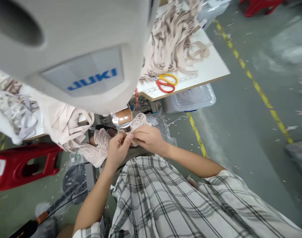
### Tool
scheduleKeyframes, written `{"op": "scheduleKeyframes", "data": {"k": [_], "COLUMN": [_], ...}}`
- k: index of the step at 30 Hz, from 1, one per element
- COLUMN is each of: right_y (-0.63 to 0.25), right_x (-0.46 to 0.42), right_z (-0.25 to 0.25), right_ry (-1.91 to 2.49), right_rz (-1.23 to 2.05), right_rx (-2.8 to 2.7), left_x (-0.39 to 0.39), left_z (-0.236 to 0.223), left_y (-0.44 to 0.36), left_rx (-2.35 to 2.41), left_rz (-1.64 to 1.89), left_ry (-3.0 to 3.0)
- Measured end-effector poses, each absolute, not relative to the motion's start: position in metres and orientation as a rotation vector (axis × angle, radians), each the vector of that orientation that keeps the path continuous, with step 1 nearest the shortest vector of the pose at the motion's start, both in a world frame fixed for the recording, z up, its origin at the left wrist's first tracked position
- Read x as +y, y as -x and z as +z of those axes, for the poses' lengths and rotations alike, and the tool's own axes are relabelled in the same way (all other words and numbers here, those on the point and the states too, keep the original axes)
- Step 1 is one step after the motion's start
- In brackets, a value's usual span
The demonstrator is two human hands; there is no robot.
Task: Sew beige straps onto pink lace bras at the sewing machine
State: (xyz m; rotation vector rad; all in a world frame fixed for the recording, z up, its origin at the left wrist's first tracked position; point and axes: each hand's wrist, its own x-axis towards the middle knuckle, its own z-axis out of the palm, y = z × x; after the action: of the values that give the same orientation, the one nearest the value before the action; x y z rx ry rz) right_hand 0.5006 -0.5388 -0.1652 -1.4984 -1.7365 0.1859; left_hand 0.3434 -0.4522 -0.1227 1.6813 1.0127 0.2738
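Head view, left hand (118,149) and right hand (150,137) pinching lace (139,121), clear bin (196,98) (contents unclear)

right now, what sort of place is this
Probably a garment sewing workshop: there's a large white machine head marked JUKI, pale pink lace fabric being handled, and a heap of long beige fabric straps.

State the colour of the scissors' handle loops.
The scissors have one yellow loop and one red loop, seen in the head view.

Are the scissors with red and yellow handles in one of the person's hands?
No, the scissors lie on the white table, while the left hand and right hand pinch pale lace fabric.
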Motion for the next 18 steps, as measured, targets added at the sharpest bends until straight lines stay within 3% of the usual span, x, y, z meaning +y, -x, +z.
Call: {"op": "scheduleKeyframes", "data": {"k": [4,8,11,18], "right_y": [-0.552,-0.654,-0.708,-0.682], "right_x": [-0.525,-0.488,-0.459,-0.505], "right_z": [-0.172,-0.162,-0.155,-0.141], "right_ry": [1.585,2.144,2.353,2.368], "right_rz": [0.269,0.024,0.059,0.048], "right_rx": [-1.739,-1.444,-1.680,-1.784], "left_x": [-0.441,-0.434,-0.437,-0.434], "left_z": [-0.132,-0.132,-0.128,-0.138], "left_y": [-0.342,-0.337,-0.334,-0.323], "left_rx": [0.993,0.971,0.962,0.934], "left_rz": [0.169,0.177,0.190,0.310], "left_ry": [-1.634,-1.634,-1.502,-1.069]}}
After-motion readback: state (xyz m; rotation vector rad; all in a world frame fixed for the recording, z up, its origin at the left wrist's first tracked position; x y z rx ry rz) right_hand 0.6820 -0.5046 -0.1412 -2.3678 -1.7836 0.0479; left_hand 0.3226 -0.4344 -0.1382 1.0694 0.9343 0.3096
